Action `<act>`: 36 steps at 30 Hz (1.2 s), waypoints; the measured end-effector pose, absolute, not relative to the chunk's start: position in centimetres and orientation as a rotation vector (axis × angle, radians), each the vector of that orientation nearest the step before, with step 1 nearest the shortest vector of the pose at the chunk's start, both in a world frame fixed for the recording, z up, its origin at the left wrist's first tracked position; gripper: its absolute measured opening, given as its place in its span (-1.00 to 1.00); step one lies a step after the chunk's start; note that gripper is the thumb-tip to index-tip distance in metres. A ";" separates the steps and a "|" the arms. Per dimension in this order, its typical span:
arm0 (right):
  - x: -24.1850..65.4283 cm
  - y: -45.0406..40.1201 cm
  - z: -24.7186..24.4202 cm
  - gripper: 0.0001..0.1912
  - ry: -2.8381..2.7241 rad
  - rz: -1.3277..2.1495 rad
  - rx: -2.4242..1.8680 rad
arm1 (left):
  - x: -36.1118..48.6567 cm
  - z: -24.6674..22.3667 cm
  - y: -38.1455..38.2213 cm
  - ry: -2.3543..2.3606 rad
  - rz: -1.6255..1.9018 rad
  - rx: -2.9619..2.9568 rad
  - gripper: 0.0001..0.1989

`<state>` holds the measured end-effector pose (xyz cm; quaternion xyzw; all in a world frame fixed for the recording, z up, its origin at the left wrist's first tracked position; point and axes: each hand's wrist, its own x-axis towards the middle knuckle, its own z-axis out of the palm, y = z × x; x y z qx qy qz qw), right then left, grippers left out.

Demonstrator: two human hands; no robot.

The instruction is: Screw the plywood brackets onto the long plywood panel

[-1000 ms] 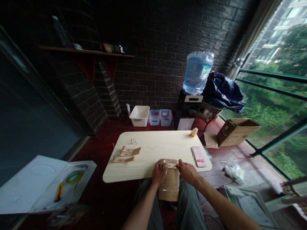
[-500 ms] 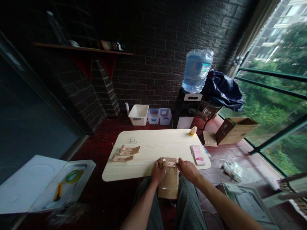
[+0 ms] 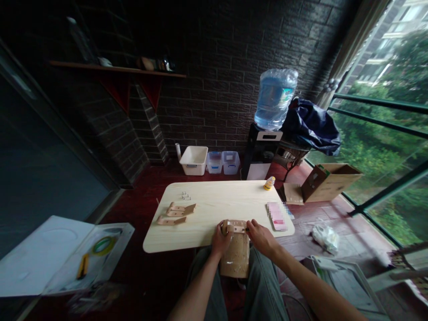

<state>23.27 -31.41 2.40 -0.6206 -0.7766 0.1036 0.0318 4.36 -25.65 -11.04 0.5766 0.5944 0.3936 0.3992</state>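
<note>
A tan leather-like strip (image 3: pixel 238 229) with small holes lies across the top of a brown, tape-covered cardboard block (image 3: pixel 234 258), which rests at the table's near edge over my lap. My left hand (image 3: pixel 221 240) is closed round the strip's left end and the block's upper left corner. At the strip's right end, my right hand (image 3: pixel 260 235) is closed in a pinch by a small dark thing, too small to name. Two similar bent strips (image 3: pixel 180 209) lie to the left on the pale wooden table (image 3: pixel 214 200). Several small metal pieces (image 3: pixel 185 196) sit behind them.
On the table's right are a small yellow-capped bottle (image 3: pixel 269 183) and a pink packet (image 3: pixel 277 216). An open white case (image 3: pixel 113 249) with tools lies at left. Plastic bins (image 3: pixel 194 162), a water dispenser (image 3: pixel 261 151) and a cardboard box (image 3: pixel 327 183) stand beyond.
My right hand has shifted very slightly left and up at the strip's end. My left hand, the strip and the block stay in place.
</note>
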 end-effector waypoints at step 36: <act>23.8 -31.8 2.6 -0.75 -2.408 0.381 -2.076 | 4.6 -11.0 -25.6 1.505 0.970 1.438 -0.45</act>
